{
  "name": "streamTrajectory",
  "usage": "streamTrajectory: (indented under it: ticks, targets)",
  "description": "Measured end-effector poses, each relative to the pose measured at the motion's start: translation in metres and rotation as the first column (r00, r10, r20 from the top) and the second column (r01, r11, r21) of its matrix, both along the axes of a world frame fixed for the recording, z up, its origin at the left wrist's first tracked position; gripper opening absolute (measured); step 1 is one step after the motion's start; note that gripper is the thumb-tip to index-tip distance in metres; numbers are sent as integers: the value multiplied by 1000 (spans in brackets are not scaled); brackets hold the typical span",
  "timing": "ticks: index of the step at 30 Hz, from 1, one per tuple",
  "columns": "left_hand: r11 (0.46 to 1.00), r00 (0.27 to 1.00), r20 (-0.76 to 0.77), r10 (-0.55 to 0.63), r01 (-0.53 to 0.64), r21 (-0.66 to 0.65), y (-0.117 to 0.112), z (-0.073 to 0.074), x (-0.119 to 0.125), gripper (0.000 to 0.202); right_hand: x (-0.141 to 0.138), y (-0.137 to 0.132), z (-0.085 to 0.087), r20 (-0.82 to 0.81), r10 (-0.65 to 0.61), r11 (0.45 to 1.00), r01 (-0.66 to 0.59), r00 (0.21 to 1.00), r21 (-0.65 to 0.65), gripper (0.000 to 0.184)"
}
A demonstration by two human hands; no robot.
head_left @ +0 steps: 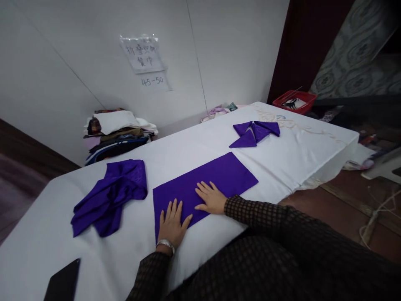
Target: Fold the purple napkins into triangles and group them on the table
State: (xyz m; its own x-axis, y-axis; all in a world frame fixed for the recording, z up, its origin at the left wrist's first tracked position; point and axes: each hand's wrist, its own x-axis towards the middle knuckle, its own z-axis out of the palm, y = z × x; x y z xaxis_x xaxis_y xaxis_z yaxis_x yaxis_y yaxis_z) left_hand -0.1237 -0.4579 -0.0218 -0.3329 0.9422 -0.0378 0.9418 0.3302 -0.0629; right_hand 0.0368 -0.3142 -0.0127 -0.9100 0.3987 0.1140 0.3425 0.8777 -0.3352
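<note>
A purple cloth napkin lies flat as a long rectangle on the white tablecloth in front of me. My left hand rests on its near left part with the fingers spread, and a silver bracelet circles that wrist. Palm down, my right hand lies on the napkin near the middle of its near edge, fingers apart. To the left is a crumpled heap of purple cloth. Beyond the napkin, on the right, sits another purple napkin folded into a pointed shape.
A black flat device lies at the table's near left. Stacked folded clothes stand behind the table against the wall. A red basket holding black-handled scissors is past the far right end. Paper signs hang on the wall.
</note>
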Motion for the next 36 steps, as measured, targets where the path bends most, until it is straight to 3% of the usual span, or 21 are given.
streamTrajectory:
  ticks: [2, 5, 9, 13, 14, 16, 18, 20, 23, 25, 27, 29, 33, 36]
  targets:
    - [1000, 1000, 10, 2, -2, 1, 0, -1, -1, 65, 18, 14, -5, 38, -46, 999, 45, 998, 29, 78]
    - [1000, 1000, 30, -1, 1, 25, 0, -4, -3, 66, 68, 57, -11, 93, -171, 982, 163, 981, 93, 78]
    - [998, 998, 58, -15, 11, 60, 1, -10, -5, 68, 150, 118, -18, 127, -466, 873, 432, 875, 225, 72]
    - [995, 995, 99, -29, 19, 103, -2, -13, -12, 66, 200, 139, -16, 25, -582, 785, 555, 812, 276, 66]
    - [992, 993, 111, -36, 22, 124, -4, -13, -14, 65, 203, 136, -13, -13, -570, 793, 554, 822, 254, 65]
    - [983, 990, 124, -67, 44, 179, -9, -12, -15, 64, 197, 119, -6, -62, -472, 860, 475, 879, 188, 64]
    - [968, 984, 115, -133, 104, 227, -12, -9, -6, 65, 176, 93, 3, -59, -311, 942, 316, 949, 116, 63]
    - [953, 970, 108, -219, 189, 239, -8, -3, 13, 64, 143, 62, 11, -27, -162, 985, 163, 986, 54, 63]
    - [941, 946, 127, -297, 268, 205, 13, 7, 52, 62, 87, 23, 18, -25, 19, 1000, -19, 999, 16, 66]
    - [953, 951, 141, -276, 251, 168, 29, 11, 71, 59, 60, 8, 17, -15, 101, 995, -101, 995, 8, 70]
    - [974, 967, 147, -209, 192, 123, 37, 9, 76, 57, 50, 5, 10, 14, 128, 992, -128, 992, 7, 74]
    - [987, 980, 141, -139, 127, 95, 31, 2, 68, 58, 62, 13, 0, 51, 111, 993, -112, 992, 23, 75]
    - [995, 994, 114, -5, -5, 95, -5, -10, 32, 62, 121, 42, -16, 91, -23, 992, 11, 996, 128, 68]
    - [979, 980, 113, 165, -176, 99, -18, -6, 23, 57, 156, 56, -20, 103, -137, 972, 114, 985, 206, 64]
